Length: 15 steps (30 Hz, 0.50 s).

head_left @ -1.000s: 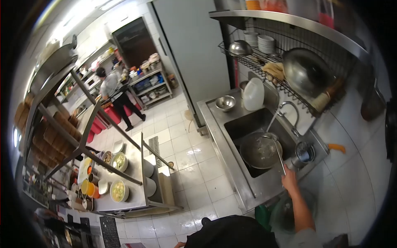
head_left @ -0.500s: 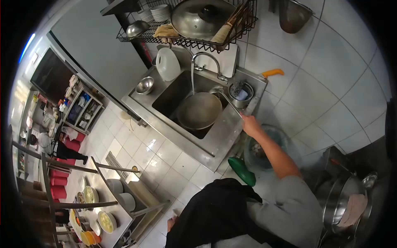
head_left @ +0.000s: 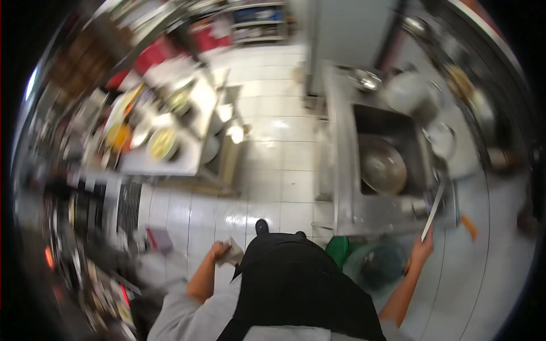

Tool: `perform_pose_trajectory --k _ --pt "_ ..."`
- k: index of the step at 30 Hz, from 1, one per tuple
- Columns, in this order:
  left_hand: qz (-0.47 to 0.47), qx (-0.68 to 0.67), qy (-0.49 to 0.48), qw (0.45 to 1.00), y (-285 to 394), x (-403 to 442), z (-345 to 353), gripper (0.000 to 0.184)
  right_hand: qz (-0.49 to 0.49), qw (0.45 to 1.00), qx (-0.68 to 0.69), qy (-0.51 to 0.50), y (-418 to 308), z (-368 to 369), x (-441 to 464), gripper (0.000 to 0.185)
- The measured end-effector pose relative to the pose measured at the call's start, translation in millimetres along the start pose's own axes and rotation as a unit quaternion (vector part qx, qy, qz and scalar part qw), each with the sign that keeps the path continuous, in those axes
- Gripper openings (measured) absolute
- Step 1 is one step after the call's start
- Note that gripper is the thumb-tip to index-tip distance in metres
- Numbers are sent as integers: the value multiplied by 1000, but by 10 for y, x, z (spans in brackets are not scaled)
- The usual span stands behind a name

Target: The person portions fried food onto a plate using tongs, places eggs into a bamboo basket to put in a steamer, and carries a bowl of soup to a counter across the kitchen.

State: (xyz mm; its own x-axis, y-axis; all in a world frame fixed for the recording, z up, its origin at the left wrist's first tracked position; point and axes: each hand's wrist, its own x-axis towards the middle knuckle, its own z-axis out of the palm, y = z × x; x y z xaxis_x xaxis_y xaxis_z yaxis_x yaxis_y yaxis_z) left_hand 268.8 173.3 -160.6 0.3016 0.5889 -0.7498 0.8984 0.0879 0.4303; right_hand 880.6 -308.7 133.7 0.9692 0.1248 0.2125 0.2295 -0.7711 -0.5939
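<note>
My right hand (head_left: 420,250) is closed around the long handle of a metal ladle (head_left: 434,209), beside the sink's right edge. The ladle's head points toward the back of the sink and is blurred. In the sink basin (head_left: 360,122) a wok (head_left: 383,166) sits tilted, with what looks like murky water inside. At the left of my body, my left hand (head_left: 218,250) grips a pale folded cloth (head_left: 231,253), held in front of my black apron and above the tiled floor.
A green lid (head_left: 339,250) and a clear bucket (head_left: 372,267) stand below the sink. A metal bowl (head_left: 367,81) rests on the sink's far corner. Left, a steel table (head_left: 165,165) carries several food containers, including a bowl of pale yellow food (head_left: 164,143). An orange handle (head_left: 469,227) lies rightward.
The view has swung left, so the sink now appears at right and the food table is nearer. The left hand with its cloth has come into fuller view. The right hand still holds the ladle.
</note>
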Motion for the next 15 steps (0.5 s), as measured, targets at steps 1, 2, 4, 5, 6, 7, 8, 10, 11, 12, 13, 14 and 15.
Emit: perform_pose_trajectory --k 1,2,4,5,6,7,8,10,11,12,13,14,15 --pt "3 1 16 1000 255 -263 -16 57 -66 997 -21 32 157 157 77 55" --pt "-8 -20 35 999 295 -307 74 53 -64 998 -12 20 225 288 148 56" --pt "-42 -83 47 995 153 -209 399 59 -51 999 17 -2 349 474 209 57" --pt "-32 -119 52 991 0 -236 469 60 -44 998 39 -13 219 481 49 58" --pt "-24 -157 58 986 -72 -239 577 61 -17 999 23 -42 -283 437 -174 57" --pt "-41 -190 47 980 162 -489 551 59 -4 997 32 -72 -483 457 -303 57" --pt "-27 -168 25 985 164 -469 591 57 10 994 40 -100 -679 476 -430 56" --pt "-8 -130 -10 991 -37 -439 714 54 -94 983 106 -113 -216 878 -607 55" --pt "-13 -132 10 991 -139 -415 797 50 -195 966 143 -93 -121 1102 -644 55" --pt "-17 -133 27 991 -195 -381 890 46 -218 958 129 -137 -276 1192 -698 53" --pt "-17 -130 41 990 -248 -356 936 43 -240 948 111 -176 -538 1209 -884 52" --pt "-5 -118 82 990 -307 -375 946 40 -261 938 91 -210 -780 1236 -1008 51" --pt "5 -104 122 987 -376 -401 945 37 -282 921 35 -266 -999 1309 -1038 48"
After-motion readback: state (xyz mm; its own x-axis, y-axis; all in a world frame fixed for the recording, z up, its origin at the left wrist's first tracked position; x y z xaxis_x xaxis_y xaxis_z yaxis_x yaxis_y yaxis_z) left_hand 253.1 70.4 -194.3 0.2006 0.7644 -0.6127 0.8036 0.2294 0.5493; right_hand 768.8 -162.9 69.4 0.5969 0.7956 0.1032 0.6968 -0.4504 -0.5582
